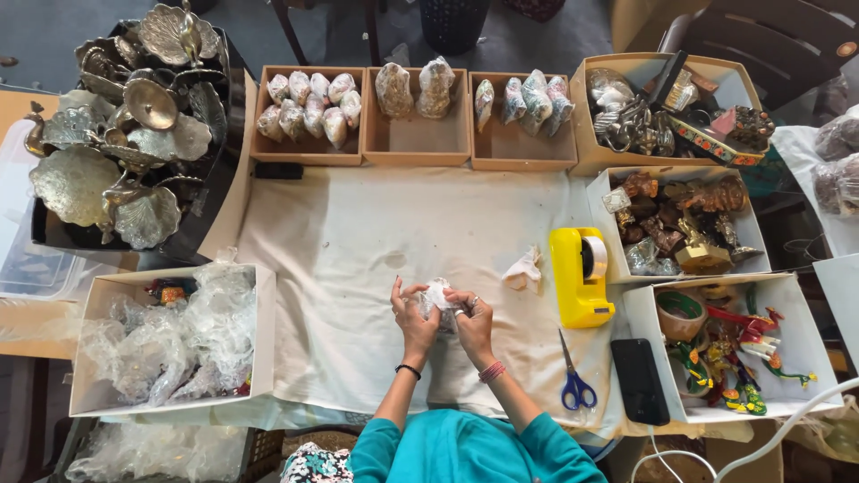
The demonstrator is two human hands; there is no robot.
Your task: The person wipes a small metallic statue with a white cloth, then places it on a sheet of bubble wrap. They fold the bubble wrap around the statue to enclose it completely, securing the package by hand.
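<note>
Here both hands meet over the middle of the cloth-covered counter, closed around a small bundle of clear bubble wrap held just above the cloth. The left hand cups the bundle from its side with the fingers curled in and the thumb raised; the right hand presses against the other side, fingertips pinching the wrap's loose edge. Whatever sits inside is hidden by the plastic and the fingers. The step in hand looks like wrapping a small piece, with the folds being gathered tight; closing it would probably call for tape, and the yellow tape dispenser stands just to the right of the right hand, with the blue-handled scissors nearer the person on the same side. A crumpled scrap of paper lies between the hands and the dispenser. To the left, well apart, an open box of loose bubble wrap sits at the counter's edge, and wrapped pieces fill the trays along the far side.
</note>
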